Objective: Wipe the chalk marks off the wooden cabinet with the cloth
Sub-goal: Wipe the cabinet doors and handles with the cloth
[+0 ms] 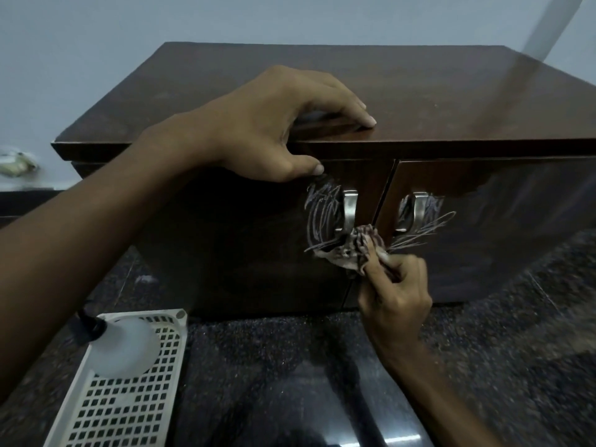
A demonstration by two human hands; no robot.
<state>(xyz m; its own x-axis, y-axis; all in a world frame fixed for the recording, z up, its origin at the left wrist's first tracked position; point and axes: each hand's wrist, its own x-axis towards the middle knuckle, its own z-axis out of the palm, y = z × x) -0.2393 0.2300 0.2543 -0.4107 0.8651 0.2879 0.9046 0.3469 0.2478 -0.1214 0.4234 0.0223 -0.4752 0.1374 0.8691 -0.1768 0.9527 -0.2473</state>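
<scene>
With my left hand point(258, 124) clamped on the cabinet point(419, 91) top, my right hand point(395, 285) pinching the cloth point(358, 250) should press firmly across centre-frame chalk marks point(319, 214).

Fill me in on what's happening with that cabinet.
A person is cleaning chalk scribbles off a dark wooden cabinet. The left hand grips the front edge of the top, thumb on the door face. The right hand presses a bunched cloth against the doors, low between the two metal handles. Chalk marks still show beside both handles, so most wiping remains. A white perforated tray lies on the dark speckled floor nearby.
</scene>
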